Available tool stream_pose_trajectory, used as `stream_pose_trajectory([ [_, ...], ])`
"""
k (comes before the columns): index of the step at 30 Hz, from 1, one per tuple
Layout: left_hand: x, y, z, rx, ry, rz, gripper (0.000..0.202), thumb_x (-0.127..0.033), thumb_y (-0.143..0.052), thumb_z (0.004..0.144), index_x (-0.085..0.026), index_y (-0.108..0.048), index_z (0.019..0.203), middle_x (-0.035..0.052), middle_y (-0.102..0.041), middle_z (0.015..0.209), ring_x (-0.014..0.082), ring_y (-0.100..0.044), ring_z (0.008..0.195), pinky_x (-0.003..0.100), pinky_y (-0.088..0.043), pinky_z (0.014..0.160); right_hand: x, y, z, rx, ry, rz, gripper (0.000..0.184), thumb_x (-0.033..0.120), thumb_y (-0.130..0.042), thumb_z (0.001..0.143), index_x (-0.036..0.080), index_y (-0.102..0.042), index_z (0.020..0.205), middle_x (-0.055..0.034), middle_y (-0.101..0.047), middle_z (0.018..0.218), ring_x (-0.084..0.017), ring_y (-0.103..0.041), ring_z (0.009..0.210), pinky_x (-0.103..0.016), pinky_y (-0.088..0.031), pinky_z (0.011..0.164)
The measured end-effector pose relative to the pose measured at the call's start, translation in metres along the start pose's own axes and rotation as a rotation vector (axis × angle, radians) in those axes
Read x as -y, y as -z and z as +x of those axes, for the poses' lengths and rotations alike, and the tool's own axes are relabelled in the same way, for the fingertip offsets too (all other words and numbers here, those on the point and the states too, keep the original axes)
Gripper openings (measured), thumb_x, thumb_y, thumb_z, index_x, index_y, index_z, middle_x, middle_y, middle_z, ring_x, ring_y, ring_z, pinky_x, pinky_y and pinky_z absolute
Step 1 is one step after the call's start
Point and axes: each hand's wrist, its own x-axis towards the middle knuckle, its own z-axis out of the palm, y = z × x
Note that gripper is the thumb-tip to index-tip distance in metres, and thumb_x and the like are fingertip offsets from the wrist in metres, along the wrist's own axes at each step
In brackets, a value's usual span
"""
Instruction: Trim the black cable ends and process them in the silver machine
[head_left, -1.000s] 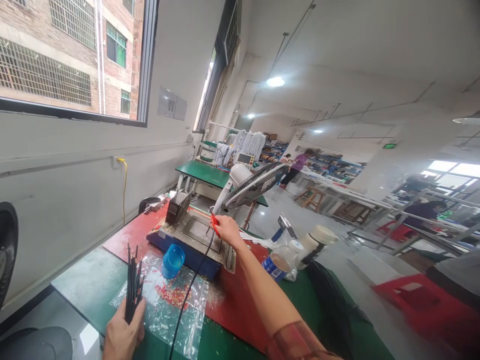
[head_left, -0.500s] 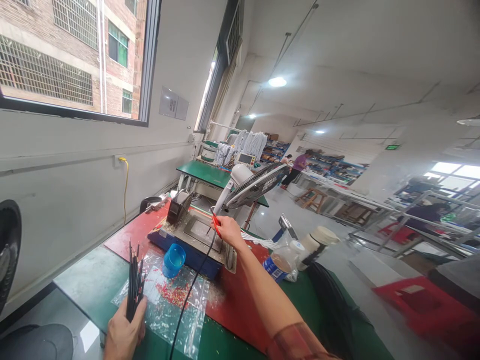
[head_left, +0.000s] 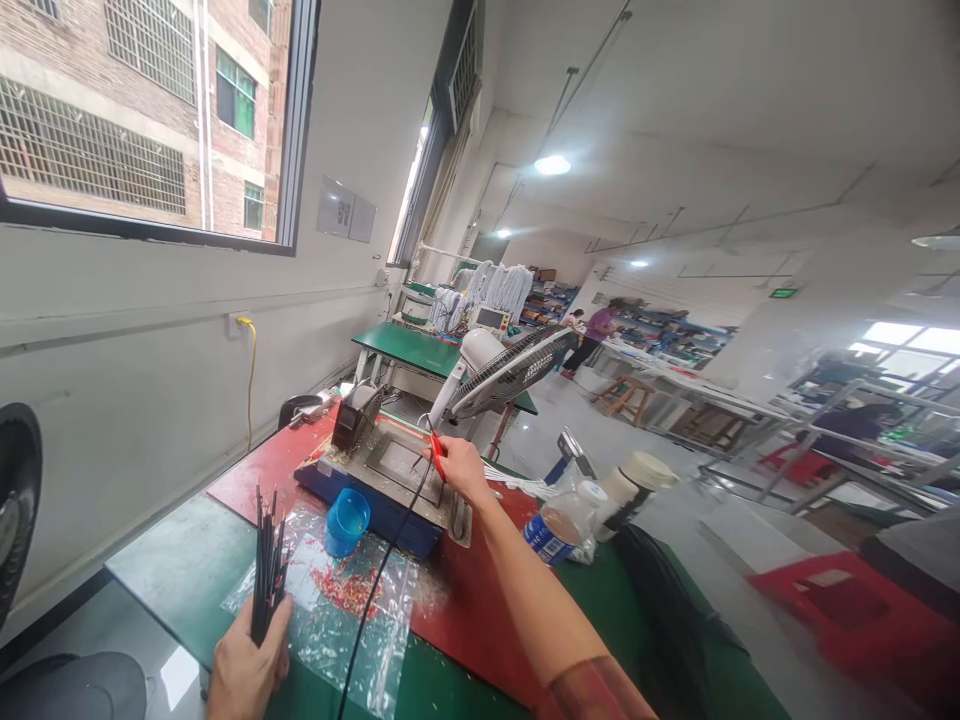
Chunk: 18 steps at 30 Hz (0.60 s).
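Colours and patterns of the workstation: bundled cables (head_left: 266,585), black, with small reddish marks; trailing cable (head_left: 367,612), black; handled cutting tool (head_left: 438,458), red at the grips; cup (head_left: 347,525), translucent blue; plastic bag (head_left: 319,645), colourless, beneath scraps (head_left: 345,590) speckled red and yellow; tabletop (head_left: 442,692), green, with a red sheet (head_left: 463,605); machine (head_left: 420,538), dark blue base, grey metallic top; bottle label (head_left: 549,537), blue and white; fan (head_left: 517,378), white housing, black grille; sleeve (head_left: 600,692), reddish plaid; wall cord (head_left: 251,385), yellow.

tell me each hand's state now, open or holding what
Left hand: closed, holding a bundle of black wires.
Right hand: closed on a red-handled tool; whether it also holds the black cable cannot be told.
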Motion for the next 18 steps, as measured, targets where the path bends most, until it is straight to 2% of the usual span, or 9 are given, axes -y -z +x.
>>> stream_pose_trajectory([
  [7,0.001,0.000,0.001,0.009,0.005,-0.003,0.044,-0.065,-0.050,0.070,-0.022,-0.055,0.076,-0.0071,-0.047,0.030,0.0187,-0.047,0.031,0.029,-0.040,0.040,-0.004,-0.006,0.001,-0.026,0.001,0.068,0.019,0.034,-0.058,0.079,0.020,-0.069,0.077,-0.0047,-0.069,0.075,-0.016,-0.060,0.071,-0.021,-0.029,0.056],
  [11,0.004,0.000,0.002,0.016,0.009,0.004,0.044,-0.065,-0.049,0.070,-0.021,-0.055,0.076,-0.0071,-0.048,0.030,0.0186,-0.047,0.032,0.029,-0.040,0.040,-0.009,-0.008,0.000,-0.053,0.008,0.145,0.020,0.034,-0.058,0.077,0.018,-0.069,0.074,-0.0040,-0.066,0.068,-0.016,-0.057,0.065,-0.021,-0.029,0.055],
  [18,0.004,0.002,0.003,0.042,0.017,0.006,0.042,-0.062,-0.050,0.072,-0.021,-0.055,0.076,-0.0069,-0.049,0.032,0.0177,-0.047,0.033,0.028,-0.040,0.041,-0.015,-0.017,-0.014,-0.140,0.056,0.356,0.044,0.052,-0.043,0.081,0.015,-0.066,0.074,-0.0009,-0.057,0.056,-0.013,-0.049,0.053,-0.022,-0.033,0.052],
])
